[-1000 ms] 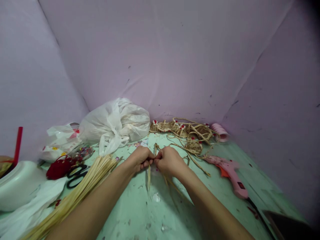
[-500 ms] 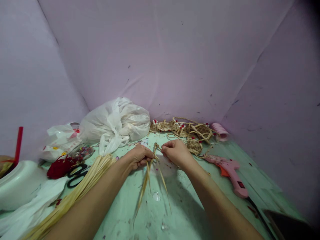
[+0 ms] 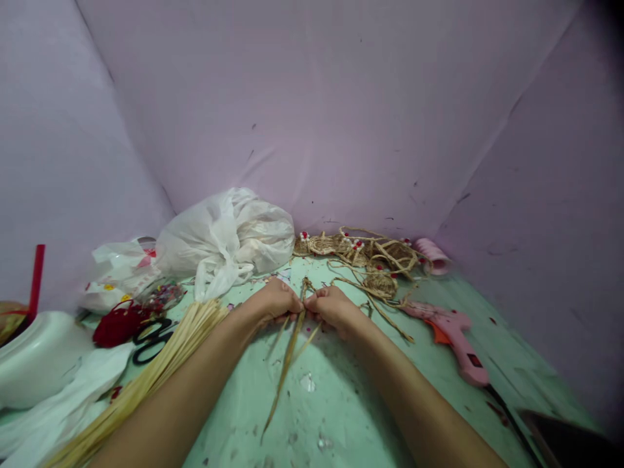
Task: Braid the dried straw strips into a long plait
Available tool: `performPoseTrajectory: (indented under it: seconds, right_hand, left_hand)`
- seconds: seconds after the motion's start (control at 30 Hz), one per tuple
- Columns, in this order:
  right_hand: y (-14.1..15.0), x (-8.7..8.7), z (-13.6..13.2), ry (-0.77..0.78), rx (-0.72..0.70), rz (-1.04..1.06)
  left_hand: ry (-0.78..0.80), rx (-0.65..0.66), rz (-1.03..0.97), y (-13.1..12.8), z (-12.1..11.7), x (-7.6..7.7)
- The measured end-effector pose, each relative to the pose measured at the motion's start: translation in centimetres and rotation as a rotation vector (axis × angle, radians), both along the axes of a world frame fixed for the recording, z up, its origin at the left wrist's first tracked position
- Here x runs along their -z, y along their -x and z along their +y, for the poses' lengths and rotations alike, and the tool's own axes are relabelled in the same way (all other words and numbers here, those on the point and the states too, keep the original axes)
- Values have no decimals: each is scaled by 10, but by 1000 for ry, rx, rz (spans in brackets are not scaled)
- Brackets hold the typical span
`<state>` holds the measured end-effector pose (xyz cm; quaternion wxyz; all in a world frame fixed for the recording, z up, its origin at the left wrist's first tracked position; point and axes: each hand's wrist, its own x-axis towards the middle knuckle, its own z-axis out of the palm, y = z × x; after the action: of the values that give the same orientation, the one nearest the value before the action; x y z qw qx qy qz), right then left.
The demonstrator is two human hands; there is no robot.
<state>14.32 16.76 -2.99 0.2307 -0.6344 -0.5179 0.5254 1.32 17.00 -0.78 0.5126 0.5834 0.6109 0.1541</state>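
Note:
In the middle of the head view both my hands meet over the green table. My left hand [image 3: 281,301] pinches dry straw-coloured fibre strands [image 3: 287,364] that trail down toward me. My right hand [image 3: 331,307] is closed on the same strands, its fingertips almost touching the left ones. A short twisted or braided piece [image 3: 306,285] of the fibre sticks up between the hands. Some strand ends fan out below the fingers, and the exact grip points are hidden by the fingers.
Left lie a bundle of pale straw [image 3: 160,364], black-handled scissors [image 3: 151,339], red yarn [image 3: 119,325], a white pot [image 3: 43,357] and a white plastic bag [image 3: 229,234]. Right are woven fibre pieces with beads [image 3: 380,283], a pink spool [image 3: 433,255] and a pink glue gun [image 3: 455,338].
My right hand has moved left, closing the gap to my left hand. The strands hang closer together, and a loose fibre cord beyond my right hand now shows.

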Motion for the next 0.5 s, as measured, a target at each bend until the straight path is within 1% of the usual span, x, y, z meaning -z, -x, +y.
performPoseTrajectory:
  seconds: [0.07,0.13,0.2,0.3,0.37,0.43,0.5]
  right_hand:
    - [0,1,-1,-20,1,59]
    - [1,2,-2,-31,8,127]
    - [2,2,-3,-26,20,191]
    - [3,1,-4,-4,55,255]
    - [3,1,-4,-4,82,262]
    - [2,0,-4,-9,98,247]
    - [2,-1,-5,-5,108,223]
  left_hand:
    - [-35,17,80,-1,-2,-8]
    - [-80,19,200,-4,-4,-13]
    - [-164,28,312,-8,-8,-14]
    - [-333,38,480,-16,-17,-12]
    - [-427,8,575,-23,-25,-12]
    - [-451,-25,598,-30,-34,-13]
    - [-366,-15,500,-37,-42,-14]
